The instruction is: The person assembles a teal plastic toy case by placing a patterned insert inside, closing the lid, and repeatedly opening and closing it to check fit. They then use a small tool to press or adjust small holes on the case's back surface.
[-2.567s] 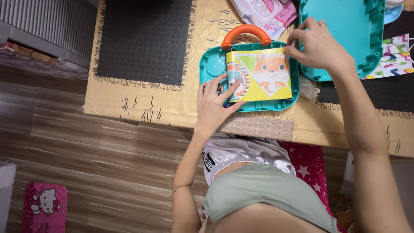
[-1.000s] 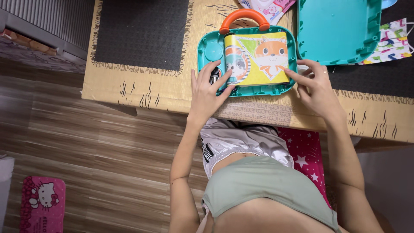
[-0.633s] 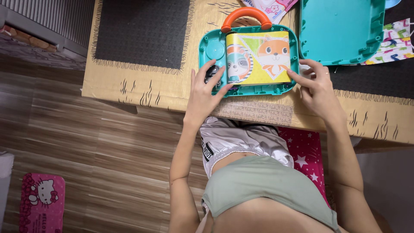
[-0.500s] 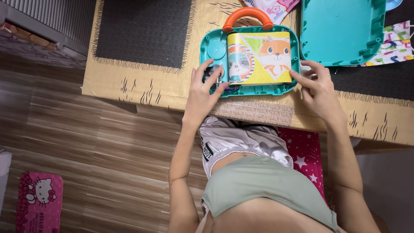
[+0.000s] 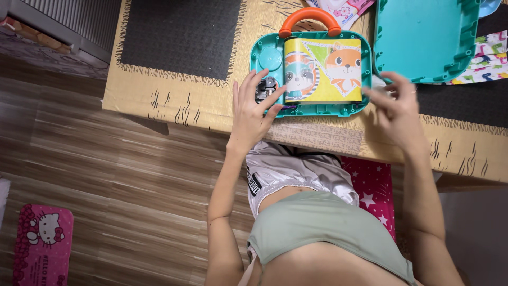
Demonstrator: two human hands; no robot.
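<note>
Both hands [image 5: 251,114] flank one teal toy case [image 5: 312,108].

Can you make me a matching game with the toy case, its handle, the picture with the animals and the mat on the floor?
Things:
1. handle
2. toy case
3. animal picture
4. floor mat

Colours:
A. pink
B. yellow background
C. orange
D. teal

Pairs: 1-C, 2-D, 3-B, 4-A

Bonus: the left hand touches the small dark part at the case's left end, and the right hand hangs blurred beside its right end.
</note>
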